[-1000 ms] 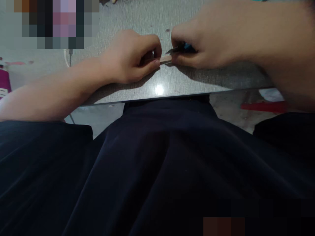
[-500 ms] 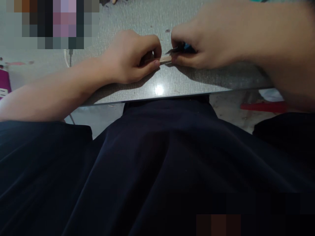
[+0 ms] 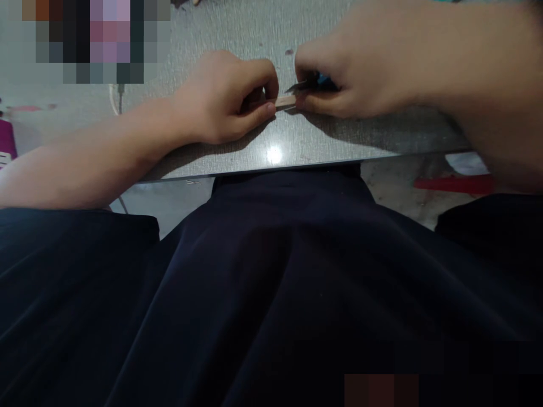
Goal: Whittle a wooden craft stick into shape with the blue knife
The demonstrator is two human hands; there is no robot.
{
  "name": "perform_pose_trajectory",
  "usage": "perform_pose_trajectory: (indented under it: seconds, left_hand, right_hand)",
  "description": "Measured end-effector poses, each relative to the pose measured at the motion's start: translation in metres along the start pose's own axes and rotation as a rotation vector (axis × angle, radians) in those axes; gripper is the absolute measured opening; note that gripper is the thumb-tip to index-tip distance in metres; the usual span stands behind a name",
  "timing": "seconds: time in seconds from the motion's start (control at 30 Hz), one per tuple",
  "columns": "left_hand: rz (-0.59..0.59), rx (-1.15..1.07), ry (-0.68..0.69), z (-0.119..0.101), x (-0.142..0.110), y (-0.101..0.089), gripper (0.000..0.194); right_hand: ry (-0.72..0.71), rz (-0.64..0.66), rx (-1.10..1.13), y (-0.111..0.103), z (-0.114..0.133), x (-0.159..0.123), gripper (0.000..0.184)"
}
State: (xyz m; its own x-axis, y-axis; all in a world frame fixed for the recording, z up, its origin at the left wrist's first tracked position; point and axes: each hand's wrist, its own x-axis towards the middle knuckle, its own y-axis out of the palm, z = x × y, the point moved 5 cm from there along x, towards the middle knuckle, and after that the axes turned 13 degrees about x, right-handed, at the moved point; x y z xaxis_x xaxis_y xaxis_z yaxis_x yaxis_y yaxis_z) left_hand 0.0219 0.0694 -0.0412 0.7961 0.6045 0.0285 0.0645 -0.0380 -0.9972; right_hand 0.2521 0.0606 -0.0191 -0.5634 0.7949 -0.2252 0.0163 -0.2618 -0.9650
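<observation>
My left hand (image 3: 231, 99) pinches a thin pale wooden stick (image 3: 285, 101) between thumb and forefinger, just above the tabletop. The stick's right end meets the thumb of my right hand (image 3: 331, 79). Closed inside my right hand is a cutter knife (image 3: 300, 86) with a dark pointed blade and a bit of blue handle showing. The blade points left, close above the stick; whether it touches the wood I cannot tell. Most of the handle is hidden by my fingers.
The grey textured table (image 3: 220, 161) ends at a straight front edge near my lap. A white cable (image 3: 114, 100) lies beyond my left forearm. At the far left is a purple item (image 3: 7, 140). Below the table on the right, a red object (image 3: 453, 183) shows.
Both hands, the stick and the knife keep nearly the same place. Only a very slight shift of the whole view shows.
</observation>
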Motion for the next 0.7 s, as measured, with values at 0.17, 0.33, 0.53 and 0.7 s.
perform_pose_trajectory:
  seconds: [0.17,0.33,0.53,0.7]
  left_hand:
    - [-0.005,0.001,0.004,-0.0006,-0.0008,0.0001,0.082]
    - [0.01,-0.019,0.003,0.0001,-0.0001,0.0,0.081]
    - [0.023,-0.028,-0.018,-0.0046,-0.0017,-0.0007,0.075]
    - [-0.005,-0.051,0.007,0.0001,-0.0005,0.0031,0.071]
  right_hand:
    - [0.019,0.005,0.007,-0.0013,0.001,-0.0017,0.09]
    - [0.014,0.006,0.007,0.0003,0.0003,-0.0013,0.089]
    - [0.014,-0.006,-0.003,-0.0009,0.0014,-0.001,0.09]
    - [0.021,-0.013,0.041,0.0005,-0.0026,-0.0012,0.093]
